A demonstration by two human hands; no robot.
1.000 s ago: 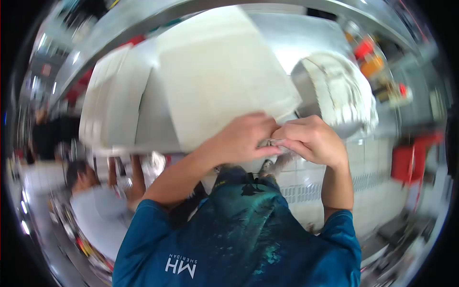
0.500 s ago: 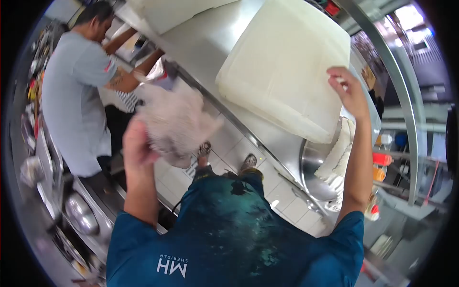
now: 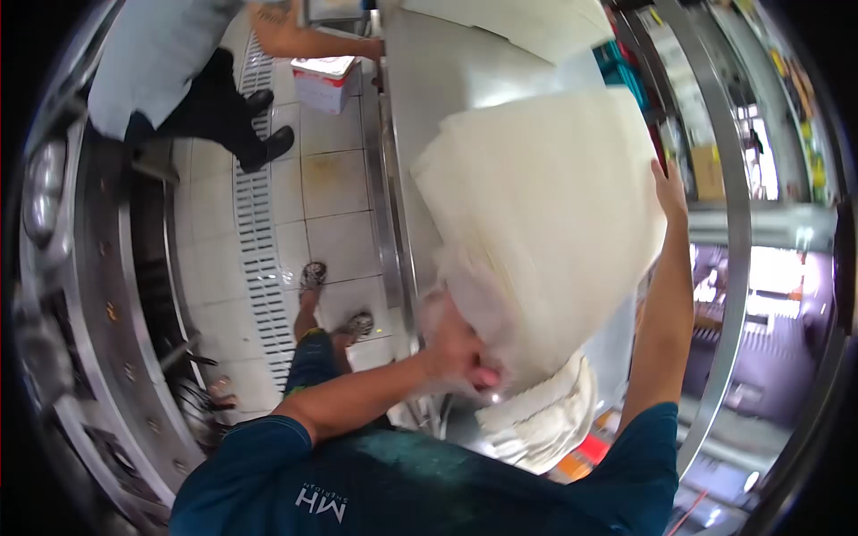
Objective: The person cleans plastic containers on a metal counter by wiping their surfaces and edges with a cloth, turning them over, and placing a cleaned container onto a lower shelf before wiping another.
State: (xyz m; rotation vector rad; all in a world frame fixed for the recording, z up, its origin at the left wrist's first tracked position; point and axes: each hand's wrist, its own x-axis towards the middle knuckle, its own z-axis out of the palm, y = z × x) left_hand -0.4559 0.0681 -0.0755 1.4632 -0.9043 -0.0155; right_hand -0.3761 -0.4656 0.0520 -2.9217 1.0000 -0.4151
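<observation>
A large pale translucent sheet or board (image 3: 554,205) lies on the steel counter (image 3: 429,80). My left hand (image 3: 456,344), smeared by motion, is at its lower left corner, closed on a whitish cloth (image 3: 483,299) that touches the pale surface. At the far right edge of the board is my right hand (image 3: 668,188), its fingers stretched along the edge. Below the board, a white folded cloth (image 3: 545,415) hangs over a metal bowl, which is mostly hidden.
Another white board (image 3: 527,22) is at the counter's far end. A co-worker in a grey shirt (image 3: 161,54) stands at the upper left, an arm reaching to the counter. A white and red box (image 3: 323,85) is on the tiled floor. A steel upright (image 3: 737,223) runs along the right.
My left hand has swung from the left over to the board with the cloth. My right hand has come to the board's edge. The view has turned, and the co-worker appears higher up.
</observation>
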